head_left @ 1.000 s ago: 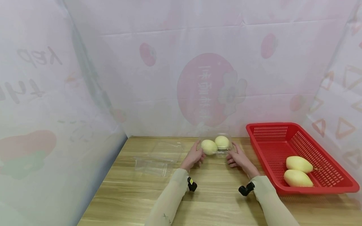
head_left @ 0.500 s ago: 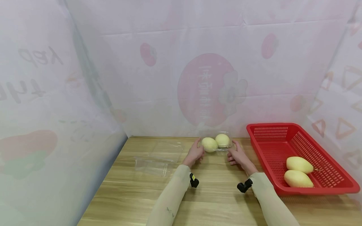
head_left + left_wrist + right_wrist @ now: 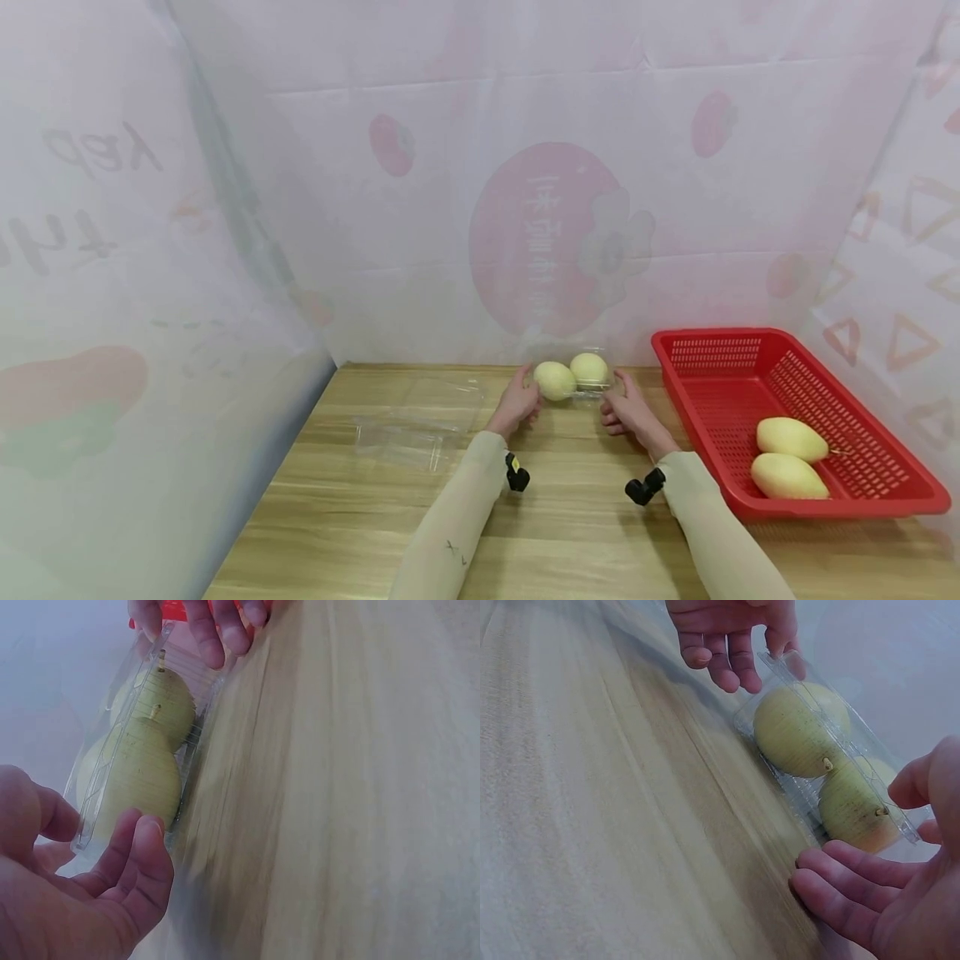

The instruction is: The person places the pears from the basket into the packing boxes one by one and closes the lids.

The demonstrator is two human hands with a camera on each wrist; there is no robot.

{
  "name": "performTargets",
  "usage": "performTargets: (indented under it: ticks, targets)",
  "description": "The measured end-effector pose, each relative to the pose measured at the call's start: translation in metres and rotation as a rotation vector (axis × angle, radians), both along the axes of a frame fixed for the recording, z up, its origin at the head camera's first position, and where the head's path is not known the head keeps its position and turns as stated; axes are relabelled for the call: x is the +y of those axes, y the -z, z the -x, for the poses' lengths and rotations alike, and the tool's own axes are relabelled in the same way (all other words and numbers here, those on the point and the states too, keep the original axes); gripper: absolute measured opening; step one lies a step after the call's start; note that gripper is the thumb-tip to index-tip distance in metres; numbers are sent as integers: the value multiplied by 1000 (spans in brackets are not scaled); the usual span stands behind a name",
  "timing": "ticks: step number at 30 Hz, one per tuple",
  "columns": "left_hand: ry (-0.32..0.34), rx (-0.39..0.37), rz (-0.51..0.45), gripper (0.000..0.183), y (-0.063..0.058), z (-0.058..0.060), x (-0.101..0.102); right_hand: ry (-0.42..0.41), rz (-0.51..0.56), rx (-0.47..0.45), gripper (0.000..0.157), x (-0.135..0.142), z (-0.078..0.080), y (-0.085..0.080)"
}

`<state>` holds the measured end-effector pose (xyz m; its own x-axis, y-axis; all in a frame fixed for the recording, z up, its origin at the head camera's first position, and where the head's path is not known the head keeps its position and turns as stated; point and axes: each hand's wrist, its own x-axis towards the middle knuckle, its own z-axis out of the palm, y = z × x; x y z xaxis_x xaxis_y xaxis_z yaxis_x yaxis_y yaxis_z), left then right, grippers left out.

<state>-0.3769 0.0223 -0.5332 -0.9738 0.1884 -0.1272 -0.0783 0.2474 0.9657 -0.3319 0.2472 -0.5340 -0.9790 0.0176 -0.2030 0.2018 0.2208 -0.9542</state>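
In the head view, a clear plastic clamshell box [image 3: 591,388] stands at the back of the table with two pale yellow fruits, the left fruit [image 3: 554,381] and the right fruit [image 3: 588,370], inside. Short stems show on both in the wrist views. My left hand [image 3: 517,405] pinches the left end of the box's rim [image 3: 124,754] between thumb and index finger, its other fingers loosely bent below. At the opposite end, my right hand [image 3: 628,413] pinches the rim likewise. The lid lies low over the fruits; whether it is latched cannot be seen.
On the right stands a red perforated basket [image 3: 697,442] holding two more yellow fruits [image 3: 791,439]. Other clear plastic containers [image 3: 438,406] lie left of my left hand. Printed white cloth [image 3: 420,250] walls in the table's back and sides.
The clear lid, raised behind the fruits a second ago, has come down over them. Both hands have shifted slightly away from me with the box and kept hold of its ends.
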Motion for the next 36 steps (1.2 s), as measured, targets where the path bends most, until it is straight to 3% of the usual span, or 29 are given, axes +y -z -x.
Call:
performTargets:
  ticks: [8,12,21,28,32,36]
  targets:
    - [28,-23,-63,61,4,-2,-1,12,27,-8,69,2,0,5]
    - [50,-32,-80,63,0,-3,-4,1,47,0,69,3,1,3]
    - [153,-12,148,52,-32,-17,-19,24,116,10,70,4,-3,-7]
    - [269,-31,218,51,-52,-26,-35,54,96,28,64,0,-18,0]
    - [293,-13,266,48,-60,-27,-43,81,111,58,60,-7,-24,3]
    - [276,12,282,44,-69,-30,-55,92,60,45,56,-16,-31,5]
